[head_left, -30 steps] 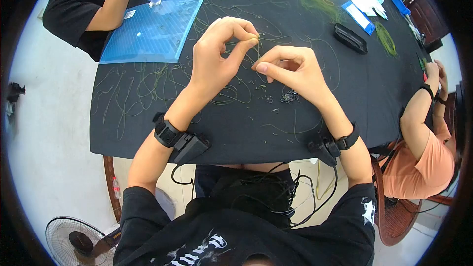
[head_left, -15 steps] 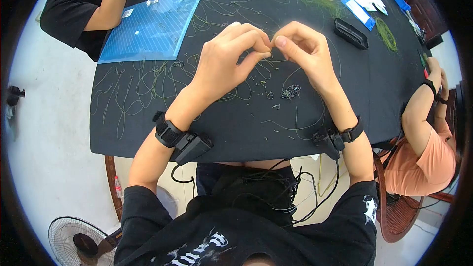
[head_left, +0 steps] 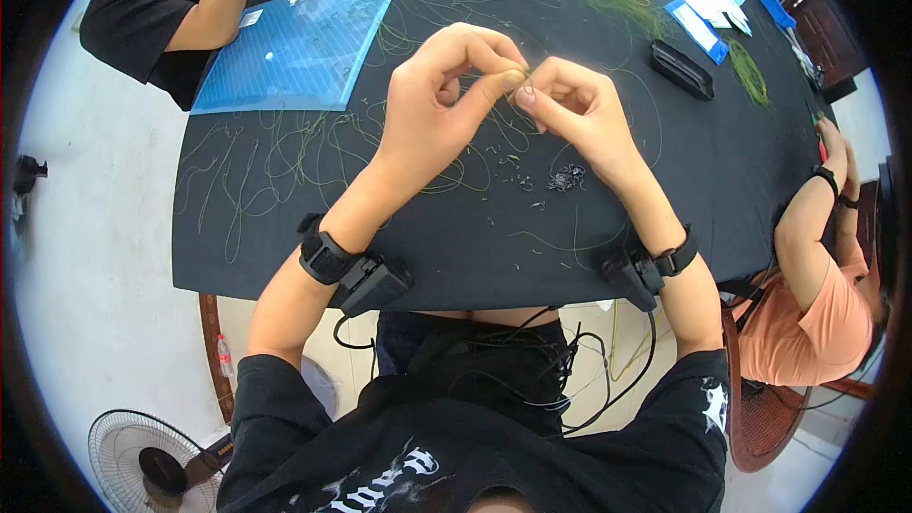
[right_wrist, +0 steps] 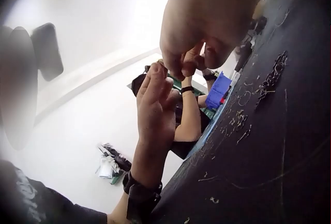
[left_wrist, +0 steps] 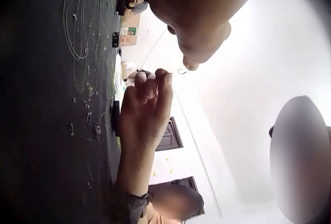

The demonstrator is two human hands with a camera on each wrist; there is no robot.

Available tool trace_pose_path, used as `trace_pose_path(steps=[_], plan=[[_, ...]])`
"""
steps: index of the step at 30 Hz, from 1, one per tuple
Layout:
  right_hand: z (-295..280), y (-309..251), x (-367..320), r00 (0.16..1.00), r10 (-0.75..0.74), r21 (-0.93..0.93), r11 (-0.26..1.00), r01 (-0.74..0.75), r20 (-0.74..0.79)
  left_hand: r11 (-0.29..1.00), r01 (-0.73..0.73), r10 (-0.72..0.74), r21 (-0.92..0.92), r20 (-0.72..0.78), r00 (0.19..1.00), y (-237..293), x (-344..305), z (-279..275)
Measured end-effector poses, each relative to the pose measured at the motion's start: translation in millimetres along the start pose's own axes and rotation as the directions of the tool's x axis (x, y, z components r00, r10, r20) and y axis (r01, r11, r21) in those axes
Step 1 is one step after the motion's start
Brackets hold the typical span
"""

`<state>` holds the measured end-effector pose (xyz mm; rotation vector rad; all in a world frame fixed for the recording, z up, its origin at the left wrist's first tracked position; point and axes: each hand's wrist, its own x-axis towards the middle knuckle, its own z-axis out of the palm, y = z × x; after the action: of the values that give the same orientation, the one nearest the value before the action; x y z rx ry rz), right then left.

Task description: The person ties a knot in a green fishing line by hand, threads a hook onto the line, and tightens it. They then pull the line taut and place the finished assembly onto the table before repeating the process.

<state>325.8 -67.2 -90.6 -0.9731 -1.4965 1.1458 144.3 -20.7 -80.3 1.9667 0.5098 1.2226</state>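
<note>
A thin line (left_wrist: 182, 71) is held up in the air in the upper middle of the head view, above the desk (head_left: 456, 271). In the left wrist view it shows as a tiny, pale, rounded loop at the left fingertips; whether the loop is wire or thread, I cannot tell. The left hand (head_left: 429, 104) pinches it between thumb and forefinger. The right hand (head_left: 584, 119) also pinches at the line, thumb against forefinger, though the exact grip is partly hidden.

A second ago the right hand lay lower and farther from the left; now the fingertips of both nearly meet, so the handling seems gathered on one very small spot of the line.

Below the right hand, near the middle of the frame, sits a dark clump (head_left: 567, 179) of small, glinting, curly pieces, with short greenish scraps (head_left: 513, 160) just beside it. Fine, springy loops of line (head_left: 233, 218) sprawl to the left over the matte black cloth. A translucent blue sheet (head_left: 285, 52), faintly striped, lies at upper left. At upper right are a smooth black long case (head_left: 681, 70) and a soft yellow-green coil (head_left: 748, 73).
</note>
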Motion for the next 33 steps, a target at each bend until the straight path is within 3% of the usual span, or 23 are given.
trace_pose_path(steps=[4, 10, 19, 25, 28, 33], plan=[[12, -5, -4, 1.0, -0.005, -0.012, 1.0, 0.005, 0.009, 0.997, 0.009, -0.014, -0.073, -0.074, 0.997, -1, 3, -3], [14, -10, -7, 0.998, -0.035, -0.018, 0.999, 0.036, 0.059, 0.999, 0.04, -0.039, 0.013, -0.041, 0.998, -9, 2, -5], [15, -20, -10, 0.992, -0.104, 0.002, 0.995, 0.104, 0.069, 0.978, -0.089, 0.084, 0.19, 0.035, 0.996, -6, 3, -9], [10, -22, -10, 0.99, -0.119, -0.018, 0.992, 0.121, 0.075, 0.869, -0.301, 0.28, 0.392, 0.111, 0.954, 3, 6, -6], [2, -24, -10, 0.997, -0.077, 0.027, 0.997, 0.076, 0.032, 0.822, -0.388, 0.356, 0.417, 0.155, 0.922, 0, 6, -5], [-5, -16, -6, 0.996, 0.033, 0.085, 0.996, -0.026, -0.086, 0.873, -0.388, 0.348, 0.294, 0.181, 0.92, 1, 5, -4]])
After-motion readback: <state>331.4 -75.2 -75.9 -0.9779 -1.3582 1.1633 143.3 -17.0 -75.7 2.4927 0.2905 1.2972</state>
